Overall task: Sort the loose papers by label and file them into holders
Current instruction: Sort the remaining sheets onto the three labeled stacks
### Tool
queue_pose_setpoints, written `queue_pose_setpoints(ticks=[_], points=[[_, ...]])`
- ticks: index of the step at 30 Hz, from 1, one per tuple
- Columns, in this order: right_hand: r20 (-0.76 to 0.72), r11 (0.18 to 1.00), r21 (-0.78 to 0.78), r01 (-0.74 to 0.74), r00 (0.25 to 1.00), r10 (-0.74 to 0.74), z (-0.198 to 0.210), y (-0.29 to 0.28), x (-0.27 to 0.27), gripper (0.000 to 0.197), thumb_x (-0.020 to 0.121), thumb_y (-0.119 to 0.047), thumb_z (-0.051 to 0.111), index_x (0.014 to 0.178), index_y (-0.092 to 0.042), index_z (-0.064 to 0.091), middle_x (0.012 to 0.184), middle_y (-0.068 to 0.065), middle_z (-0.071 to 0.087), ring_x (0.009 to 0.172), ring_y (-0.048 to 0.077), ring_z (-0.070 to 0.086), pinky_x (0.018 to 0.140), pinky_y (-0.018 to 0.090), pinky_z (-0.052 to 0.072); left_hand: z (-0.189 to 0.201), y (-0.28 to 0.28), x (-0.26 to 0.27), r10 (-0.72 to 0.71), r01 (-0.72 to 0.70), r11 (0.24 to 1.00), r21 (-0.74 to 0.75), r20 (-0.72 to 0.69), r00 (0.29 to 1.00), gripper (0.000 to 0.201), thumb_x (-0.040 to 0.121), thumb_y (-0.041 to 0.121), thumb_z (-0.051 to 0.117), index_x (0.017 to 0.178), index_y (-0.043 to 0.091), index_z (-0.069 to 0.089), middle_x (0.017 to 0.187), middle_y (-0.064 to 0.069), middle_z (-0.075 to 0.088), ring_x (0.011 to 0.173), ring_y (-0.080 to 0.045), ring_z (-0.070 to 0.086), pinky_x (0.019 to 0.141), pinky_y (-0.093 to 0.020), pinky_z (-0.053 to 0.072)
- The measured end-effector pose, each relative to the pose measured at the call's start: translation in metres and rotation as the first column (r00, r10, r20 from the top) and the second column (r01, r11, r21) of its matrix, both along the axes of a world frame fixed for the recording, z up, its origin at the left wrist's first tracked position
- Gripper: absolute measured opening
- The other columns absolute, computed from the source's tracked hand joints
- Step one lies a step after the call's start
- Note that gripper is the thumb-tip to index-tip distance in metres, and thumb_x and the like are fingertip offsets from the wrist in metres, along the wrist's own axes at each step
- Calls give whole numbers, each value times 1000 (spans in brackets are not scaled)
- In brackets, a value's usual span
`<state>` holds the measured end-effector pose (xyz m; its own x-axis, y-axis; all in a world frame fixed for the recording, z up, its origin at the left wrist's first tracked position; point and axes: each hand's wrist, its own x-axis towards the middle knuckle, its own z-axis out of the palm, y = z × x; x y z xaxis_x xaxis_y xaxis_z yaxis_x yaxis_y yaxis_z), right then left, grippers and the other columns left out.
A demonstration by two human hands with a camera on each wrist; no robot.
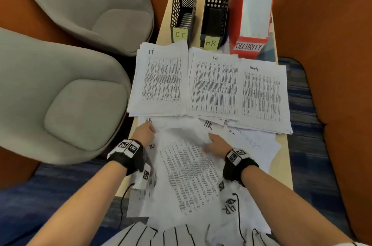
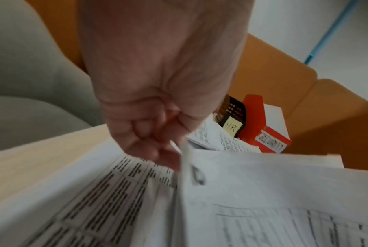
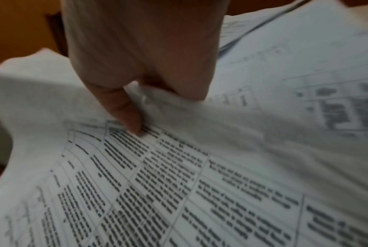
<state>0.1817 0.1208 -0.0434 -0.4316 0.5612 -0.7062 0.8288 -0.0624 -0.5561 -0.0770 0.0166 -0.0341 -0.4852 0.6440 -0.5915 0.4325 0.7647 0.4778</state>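
A loose printed sheet (image 1: pixel 187 175) is lifted and bowed over the heap of loose papers (image 1: pixel 251 145) at the near end of the table. My left hand (image 1: pixel 152 130) pinches its top left edge (image 2: pixel 185 158) with curled fingers (image 2: pixel 157 150). My right hand (image 1: pixel 210 139) pinches its top right part, thumb (image 3: pixel 128 117) on the print. Beyond lie three sorted piles: IT (image 1: pixel 161 80), HR (image 1: pixel 213 84), Security (image 1: pixel 261 94). Behind them stand the black mesh IT holder (image 1: pixel 184 4), the black HR holder (image 1: pixel 216 8) and the red Security holder (image 1: pixel 251 10).
The narrow light wood table (image 1: pixel 282 165) has two grey armchairs (image 1: pixel 60 94) close on its left. Orange partitions (image 1: pixel 332 64) wall in the right and far sides. Loose sheets marked HR (image 1: pixel 208 125) poke out under the sorted piles.
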Motion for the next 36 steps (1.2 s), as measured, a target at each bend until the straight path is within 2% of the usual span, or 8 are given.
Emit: queue_pose_setpoints(ticks=[6,11,15,19,23,26,31,36], points=[[-50,836,4,548,836,-547,-11,10,70,17,57,-19,59,70,-13,51,69,9,52,68,21,48,69,33,38,6,-18,28,85,-141,984,107,412,907,6,90,10,59,93,12,54,85,-5,57,66,-16,57,49,-14,44],[-26,796,63,602,798,-602,-3,6,97,34,76,8,46,53,-13,34,56,6,37,59,20,32,60,34,27,-4,-15,54,-83,49,990,134,261,962,31,83,16,69,111,12,57,86,3,53,86,-19,55,75,-30,45],[-7,781,66,621,783,-622,-11,3,103,11,79,-1,48,72,-8,52,70,10,54,74,25,52,69,36,41,-4,-8,78,-175,154,980,128,174,969,38,81,17,69,117,18,56,129,-7,49,123,-28,46,101,-33,37],[107,821,85,564,814,-570,-9,11,109,4,90,-5,48,89,-5,51,92,13,53,85,23,50,75,28,41,-2,-5,98,-327,383,917,107,-347,879,50,80,24,63,127,20,48,148,-12,20,138,-33,20,112,-45,23],[4,808,-11,589,808,-589,-9,13,107,10,79,-13,59,82,-3,57,96,16,56,89,31,57,75,31,39,-1,9,111,-316,313,935,164,-11,949,33,86,11,56,118,6,54,114,-11,53,114,-31,53,96,-36,42],[-101,757,-79,649,750,-654,-6,13,107,26,87,-18,61,109,-4,59,114,17,63,88,28,61,71,31,46,-3,13,109,-167,148,978,148,128,978,14,88,7,56,101,12,57,89,-3,57,90,-23,54,75,-25,41],[-16,813,14,582,813,-582,-4,8,110,50,103,-35,36,142,-4,42,149,10,41,139,27,37,117,36,25,-8,6,108,-127,97,981,171,175,976,33,88,4,51,66,20,33,64,4,39,60,-11,35,55,-22,26],[-122,552,-221,804,538,-834,-17,5,116,25,96,-25,50,114,-13,62,108,9,60,103,25,58,93,37,45,-13,-11,107,-74,6,972,235,279,958,21,94,13,48,77,15,35,73,-1,39,67,-15,34,60,-28,27]])
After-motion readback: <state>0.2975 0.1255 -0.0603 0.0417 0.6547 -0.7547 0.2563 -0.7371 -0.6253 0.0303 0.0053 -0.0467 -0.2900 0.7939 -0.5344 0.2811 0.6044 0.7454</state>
